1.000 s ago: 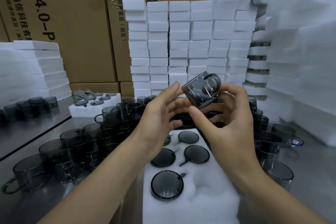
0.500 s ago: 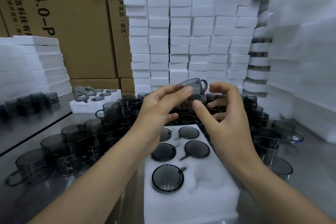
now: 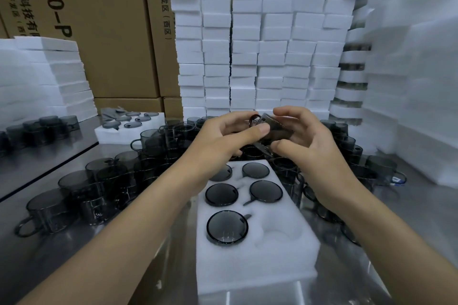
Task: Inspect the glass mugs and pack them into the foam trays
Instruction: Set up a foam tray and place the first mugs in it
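A smoky grey glass mug is held tilted above the far end of a white foam tray. My left hand pinches it from the left, near its handle. My right hand curls round its right side and bottom. The tray lies in front of me with several mugs sunk in its round pockets, such as the near one. The pocket at the near right holds nothing.
Many loose grey mugs crowd the steel table on the left, behind the tray and on the right. A second filled foam tray sits at the back left. Stacks of white foam blocks and cardboard boxes wall the back.
Both hands lowered the mug from a raised, mouth-toward-me pose and turned it, so its handle now points left by my left fingers.
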A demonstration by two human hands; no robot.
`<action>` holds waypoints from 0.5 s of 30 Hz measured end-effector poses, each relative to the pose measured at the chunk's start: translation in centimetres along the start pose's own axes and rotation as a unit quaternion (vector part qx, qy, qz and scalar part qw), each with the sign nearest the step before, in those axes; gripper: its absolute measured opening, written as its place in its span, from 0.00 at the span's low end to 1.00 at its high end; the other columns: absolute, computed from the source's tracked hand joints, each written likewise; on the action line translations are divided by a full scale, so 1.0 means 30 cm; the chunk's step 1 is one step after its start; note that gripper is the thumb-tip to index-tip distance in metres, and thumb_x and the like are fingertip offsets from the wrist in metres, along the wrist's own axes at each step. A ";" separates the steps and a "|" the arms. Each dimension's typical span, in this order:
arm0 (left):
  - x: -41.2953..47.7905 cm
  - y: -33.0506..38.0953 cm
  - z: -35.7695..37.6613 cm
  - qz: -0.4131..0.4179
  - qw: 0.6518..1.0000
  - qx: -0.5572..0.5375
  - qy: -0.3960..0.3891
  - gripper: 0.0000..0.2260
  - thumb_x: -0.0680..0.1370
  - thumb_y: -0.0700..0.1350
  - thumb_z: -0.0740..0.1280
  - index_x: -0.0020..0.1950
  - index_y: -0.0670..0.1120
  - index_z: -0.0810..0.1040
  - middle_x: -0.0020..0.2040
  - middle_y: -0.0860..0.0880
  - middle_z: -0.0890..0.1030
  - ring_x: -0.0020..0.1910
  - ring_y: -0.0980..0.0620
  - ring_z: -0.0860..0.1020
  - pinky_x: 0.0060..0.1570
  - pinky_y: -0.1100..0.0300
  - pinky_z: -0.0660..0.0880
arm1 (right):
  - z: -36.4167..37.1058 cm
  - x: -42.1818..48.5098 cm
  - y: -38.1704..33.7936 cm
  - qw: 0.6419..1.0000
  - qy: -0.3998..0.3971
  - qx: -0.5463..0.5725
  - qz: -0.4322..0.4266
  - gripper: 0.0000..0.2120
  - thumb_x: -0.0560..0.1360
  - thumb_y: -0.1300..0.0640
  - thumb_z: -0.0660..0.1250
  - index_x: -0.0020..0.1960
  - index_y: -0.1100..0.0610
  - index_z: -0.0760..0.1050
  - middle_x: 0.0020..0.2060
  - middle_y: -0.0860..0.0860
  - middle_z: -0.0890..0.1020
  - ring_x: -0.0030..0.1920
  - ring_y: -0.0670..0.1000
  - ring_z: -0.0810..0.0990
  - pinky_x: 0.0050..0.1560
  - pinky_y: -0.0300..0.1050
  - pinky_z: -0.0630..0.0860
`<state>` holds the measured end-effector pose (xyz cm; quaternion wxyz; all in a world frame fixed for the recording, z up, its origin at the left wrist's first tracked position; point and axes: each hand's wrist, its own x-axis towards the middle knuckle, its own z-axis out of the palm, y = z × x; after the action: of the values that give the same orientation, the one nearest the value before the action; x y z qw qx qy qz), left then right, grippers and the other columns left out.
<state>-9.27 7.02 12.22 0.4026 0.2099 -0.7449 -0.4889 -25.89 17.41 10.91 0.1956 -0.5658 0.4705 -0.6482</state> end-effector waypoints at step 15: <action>0.037 0.002 -0.087 -0.024 0.994 -0.101 0.038 0.17 0.75 0.60 0.67 0.56 0.52 0.85 0.51 0.51 0.87 0.51 0.54 0.86 0.50 0.53 0.72 | -0.099 -0.042 -0.211 0.878 -0.351 -0.323 0.044 0.27 0.72 0.60 0.81 0.66 0.41 0.79 0.58 0.41 0.84 0.57 0.46 0.85 0.58 0.43 0.82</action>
<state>-7.81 4.81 13.21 0.4380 0.2046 -0.6705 -0.5628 -26.49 22.59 15.73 0.1825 -0.7668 0.5786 -0.2096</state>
